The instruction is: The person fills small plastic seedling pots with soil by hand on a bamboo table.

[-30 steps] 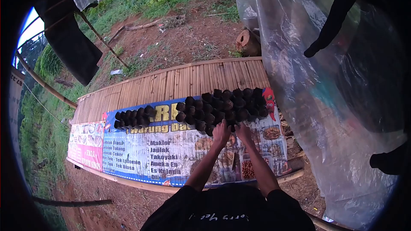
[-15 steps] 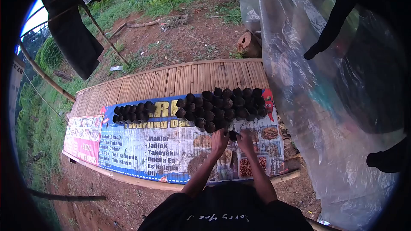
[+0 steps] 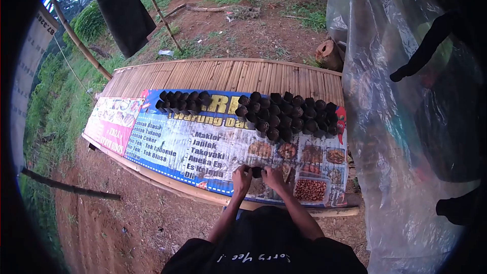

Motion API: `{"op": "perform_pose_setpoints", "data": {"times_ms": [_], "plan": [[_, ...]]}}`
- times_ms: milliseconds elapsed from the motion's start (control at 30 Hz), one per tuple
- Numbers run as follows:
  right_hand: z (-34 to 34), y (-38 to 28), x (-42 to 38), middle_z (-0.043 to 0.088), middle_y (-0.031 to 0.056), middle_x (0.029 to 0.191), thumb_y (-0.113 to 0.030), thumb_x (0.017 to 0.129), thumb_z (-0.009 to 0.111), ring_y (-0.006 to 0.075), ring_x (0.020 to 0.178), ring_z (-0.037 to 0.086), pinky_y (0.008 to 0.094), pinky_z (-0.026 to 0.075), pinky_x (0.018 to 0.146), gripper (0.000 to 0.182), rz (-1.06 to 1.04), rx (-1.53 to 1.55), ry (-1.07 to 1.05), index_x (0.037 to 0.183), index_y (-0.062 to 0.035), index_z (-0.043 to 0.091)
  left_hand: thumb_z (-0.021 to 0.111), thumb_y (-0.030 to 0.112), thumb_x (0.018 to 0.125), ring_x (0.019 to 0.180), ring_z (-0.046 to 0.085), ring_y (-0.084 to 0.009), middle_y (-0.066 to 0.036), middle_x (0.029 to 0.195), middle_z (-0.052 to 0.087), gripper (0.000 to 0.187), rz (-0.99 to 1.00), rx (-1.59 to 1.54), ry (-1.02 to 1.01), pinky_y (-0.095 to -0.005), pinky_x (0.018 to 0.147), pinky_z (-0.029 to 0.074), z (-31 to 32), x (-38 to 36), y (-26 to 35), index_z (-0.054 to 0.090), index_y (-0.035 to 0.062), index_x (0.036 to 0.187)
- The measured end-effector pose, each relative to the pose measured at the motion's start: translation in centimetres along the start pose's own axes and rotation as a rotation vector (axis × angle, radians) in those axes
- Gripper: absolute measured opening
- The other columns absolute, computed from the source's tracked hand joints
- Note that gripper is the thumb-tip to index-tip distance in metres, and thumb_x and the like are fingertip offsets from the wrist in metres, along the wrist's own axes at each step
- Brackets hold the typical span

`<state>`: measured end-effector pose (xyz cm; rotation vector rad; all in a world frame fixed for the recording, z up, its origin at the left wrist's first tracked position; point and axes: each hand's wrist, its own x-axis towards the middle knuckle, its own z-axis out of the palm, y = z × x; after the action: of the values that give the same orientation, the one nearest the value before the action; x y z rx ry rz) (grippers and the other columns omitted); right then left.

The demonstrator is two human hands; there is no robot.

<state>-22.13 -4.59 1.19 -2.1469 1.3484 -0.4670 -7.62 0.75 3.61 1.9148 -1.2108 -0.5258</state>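
Near the front edge of the table, my left hand [image 3: 242, 176] and my right hand [image 3: 273, 177] pinch the two sides of a small black seedling bag [image 3: 256, 172]. Whether it contains anything is too small to make out. Beyond my hands stands a large cluster of black seedling bags [image 3: 286, 122], upright and packed side by side; several seem to have dark soil in them. A smaller group of the same bags [image 3: 183, 101] stands further left. To the right of my right hand sits a clear plastic tub [image 3: 311, 190] of reddish-brown seeds, perhaps peanuts.
The bamboo-slat table [image 3: 203, 77] is partly covered by a printed menu banner [image 3: 172, 137]. Clear plastic sheeting [image 3: 385, 172] hangs at the right. Bamboo poles and a dark hanging cloth [image 3: 122, 15] are at the upper left. A cut log [image 3: 328, 54] lies behind the table.
Both hands have drawn back from the large cluster toward the table's front edge, with the small black bag still between them. The camera view has shifted too.
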Motion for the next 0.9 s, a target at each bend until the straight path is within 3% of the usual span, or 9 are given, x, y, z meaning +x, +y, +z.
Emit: {"op": "perform_pose_setpoints", "data": {"times_ms": [133, 200, 267, 367, 467, 567, 700, 867, 900], "plan": [[-0.1, -0.5, 0.4, 0.063, 0.0218, 0.075, -0.027, 0.086, 0.058, 0.0387, 0.074, 0.063, 0.0472, 0.048, 0.066, 0.025, 0.067, 0.055, -0.118, 0.085, -0.0026, 0.06, 0.063, 0.011, 0.079, 0.077, 0.065, -0.0337, -0.016, 0.081, 0.067, 0.011, 0.01, -0.011, 0.015, -0.0416, 0.071, 0.05, -0.8, -0.2, -1.1, 0.064, 0.0002, 0.083], [0.0, 1.3, 0.6, 0.062, 0.0165, 0.068, -0.027, 0.084, 0.063, 0.0355, 0.068, 0.063, 0.0473, 0.046, 0.067, 0.024, 0.076, 0.423, 0.046, 0.078, -0.0041, 0.058, 0.064, 0.011, 0.079, 0.077, 0.065, -0.0335, -0.016, 0.081, 0.067, 0.011, 0.032, -0.02, 0.009, -0.0413, 0.07, 0.05, -1.2, -0.1, -1.0, 0.064, 0.0008, 0.083], [-1.7, 2.8, 0.2, 0.062, 0.0172, 0.077, -0.023, 0.08, 0.068, 0.036, 0.076, 0.062, 0.047, 0.045, 0.071, 0.023, 0.218, 0.256, 0.172, 0.082, -0.0033, 0.055, 0.064, 0.012, 0.08, 0.077, 0.066, -0.0331, -0.016, 0.081, 0.067, 0.011, 0.016, -0.02, 0.002, -0.0409, 0.07, 0.05, -1.5, -0.2, -1.0, 0.065, 0.0013, 0.083], [-2.4, 6.5, -0.2, 0.06, 0.0216, 0.093, -0.018, 0.077, 0.071, 0.0381, 0.088, 0.059, 0.045, 0.045, 0.072, 0.029, 0.291, 0.073, 0.246, 0.092, -0.0023, 0.052, 0.063, 0.014, 0.083, 0.078, 0.066, -0.0328, -0.017, 0.084, 0.067, 0.014, 0.014, -0.035, -0.037, -0.0402, 0.07, 0.051, -1.8, -0.3, -1.1, 0.064, 0.0009, 0.087], [-2.8, 7.3, -0.7, 0.055, 0.0259, 0.108, -0.014, 0.076, 0.072, 0.0419, 0.101, 0.054, 0.045, 0.046, 0.078, 0.05, 0.347, 0.032, 0.104, 0.116, 0.0004, 0.047, 0.061, 0.014, 0.084, 0.078, 0.066, -0.0329, -0.018, 0.085, 0.067, 0.015, -0.036, -0.018, -0.036, -0.0402, 0.069, 0.051, -2.0, -0.7, -1.1, 0.063, 0.0007, 0.09], [-3.0, 6.9, -0.4, 0.056, 0.0276, 0.111, -0.011, 0.076, 0.07, 0.0415, 0.106, 0.053, 0.0448, 0.046, 0.088, 0.079, 0.379, -0.106, -0.036, 0.14, 0.0041, 0.027, 0.06, 0.015, 0.085, 0.078, 0.066, -0.0324, -0.019, 0.084, 0.067, 0.016, -0.061, -0.042, -0.065, -0.0403, 0.069, 0.051, -2.7, -1.0, -1.1, 0.063, 0.0018, 0.094], [-3.4, 6.3, -0.4, 0.058, 0.0287, 0.105, -0.008, 0.076, 0.069, 0.0419, 0.1, 0.056, 0.0457, 0.048, 0.082, 0.072, 0.371, -0.12, -0.085, 0.136, 0.0046, 0.033, 0.061, 0.016, 0.085, 0.077, 0.066, -0.0322, -0.019, 0.084, 0.067, 0.017, -0.129, -0.08, -0.105, -0.0399, 0.068, 0.051, -3.8, -1.0, -0.7, 0.063, 0.0023, 0.095], [0.1, 9.6, -0.3, 0.061, 0.0266, 0.091, 0.0, 0.073, 0.063, 0.0456, 0.085, 0.059, 0.0493, 0.049, 0.07, 0.06, 0.259, -0.145, 0.164, 0.128, 0.0034, 0.041, 0.061, 0.017, 0.084, 0.075, 0.066, -0.0329, -0.019, 0.084, 0.067, 0.019, -0.056, -0.085, -0.158, -0.0394, 0.065, 0.051, -5.0, -0.6, -1.8, 0.063, 0.0034, 0.097], [-1.2, 7.5, -0.4, 0.063, 0.0206, 0.085, -0.002, 0.076, 0.064, 0.0376, 0.08, 0.063, 0.0443, 0.05, 0.069, 0.05, 0.367, -0.103, 0.155, 0.122, 0.0014, 0.048, 0.061, 0.017, 0.084, 0.074, 0.066, -0.0337, -0.019, 0.083, 0.067, 0.018, -0.088, -0.105, -0.193, -0.0396, 0.065, 0.051, -5.3, -0.3, -1.9, 0.063, 0.0037, 0.097]]}}
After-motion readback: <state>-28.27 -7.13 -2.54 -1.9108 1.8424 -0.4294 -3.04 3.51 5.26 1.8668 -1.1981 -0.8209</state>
